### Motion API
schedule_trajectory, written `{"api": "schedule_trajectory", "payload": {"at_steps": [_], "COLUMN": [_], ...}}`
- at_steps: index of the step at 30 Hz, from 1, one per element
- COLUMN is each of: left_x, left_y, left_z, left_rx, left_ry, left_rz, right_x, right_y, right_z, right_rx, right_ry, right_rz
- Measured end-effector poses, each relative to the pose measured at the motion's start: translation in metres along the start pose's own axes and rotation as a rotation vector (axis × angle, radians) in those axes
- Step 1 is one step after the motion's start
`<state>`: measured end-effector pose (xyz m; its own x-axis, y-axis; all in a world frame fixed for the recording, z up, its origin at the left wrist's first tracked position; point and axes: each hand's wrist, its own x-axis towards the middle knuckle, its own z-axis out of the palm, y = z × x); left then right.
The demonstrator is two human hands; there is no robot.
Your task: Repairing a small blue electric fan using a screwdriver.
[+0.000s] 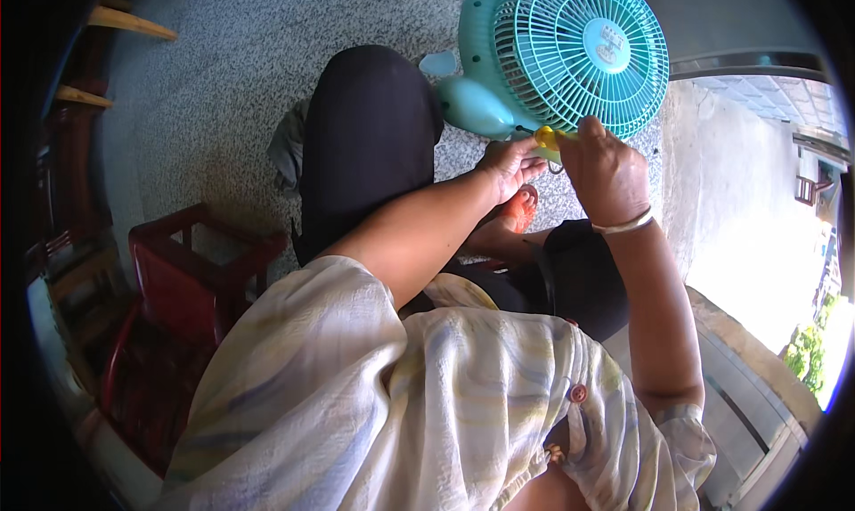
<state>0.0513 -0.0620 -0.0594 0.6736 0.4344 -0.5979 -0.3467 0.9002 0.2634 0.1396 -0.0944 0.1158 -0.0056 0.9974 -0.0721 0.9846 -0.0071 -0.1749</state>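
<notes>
The teal electric fan (565,61) sits on the speckled floor (240,83), just beyond the hands and a little to their right, with the lower edge of its round grille close to the right hand (608,174). Its ribs radiate from a pale teal center disc (606,46) bearing raised marks, and the grille faces right and upward. Behind it is a smooth teal shell with small dark holes, and a rounded teal lobe (476,107) juts out at the lower left.

The right hand is closed around a yellow-handled screwdriver (545,138), whose thin dark shaft points left toward the place where lobe and shell meet; I cannot tell whether the tip touches. The left hand (512,166) is just beside it, thumb and fingers partly extended toward the tool, but whether they grip it I cannot tell. The 2 hands are close together.

A pale bangle (623,222) circles the right wrist. Near the lobe, a small light-blue piece (438,63) lies on the floor. A foot (517,212) shows below the left hand, and a dark-trousered knee (370,123) rises to its left. Farther left stands a dark red wooden seat (183,284).
</notes>
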Motion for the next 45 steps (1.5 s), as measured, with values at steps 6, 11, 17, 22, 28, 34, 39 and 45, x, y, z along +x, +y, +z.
{"api": "schedule_trajectory", "payload": {"at_steps": [6, 11, 17, 22, 28, 34, 39, 45], "left_x": [0.000, 0.001, -0.010, -0.001, 0.003, 0.000, 0.002, 0.001], "left_y": [-0.002, -0.004, 0.003, -0.001, -0.003, -0.003, -0.002, -0.002], "left_z": [-0.004, -0.002, 0.006, -0.001, -0.005, 0.000, -0.001, -0.001], "left_rx": [-0.071, -0.062, -0.028, -0.036, -0.039, -0.023, -0.056, -0.041], "left_ry": [0.030, 0.031, 0.059, 0.030, 0.035, 0.066, 0.067, 0.071], "left_rz": [-0.002, 0.024, 0.058, 0.039, 0.015, 0.046, 0.011, 0.038], "right_x": [0.001, -0.007, -0.005, -0.004, -0.004, -0.011, -0.004, -0.008], "right_y": [-0.003, 0.006, -0.006, -0.003, -0.004, -0.003, -0.002, -0.005], "right_z": [0.000, 0.004, -0.008, -0.006, -0.001, -0.005, 0.002, -0.009], "right_rx": [-0.052, -0.040, -0.158, -0.036, -0.108, -0.040, -0.158, -0.096], "right_ry": [0.031, 0.030, -0.135, 0.135, 0.020, 0.004, -0.022, -0.012], "right_rz": [0.108, -0.028, 0.141, -0.226, 0.042, -0.119, 0.127, -0.108]}}
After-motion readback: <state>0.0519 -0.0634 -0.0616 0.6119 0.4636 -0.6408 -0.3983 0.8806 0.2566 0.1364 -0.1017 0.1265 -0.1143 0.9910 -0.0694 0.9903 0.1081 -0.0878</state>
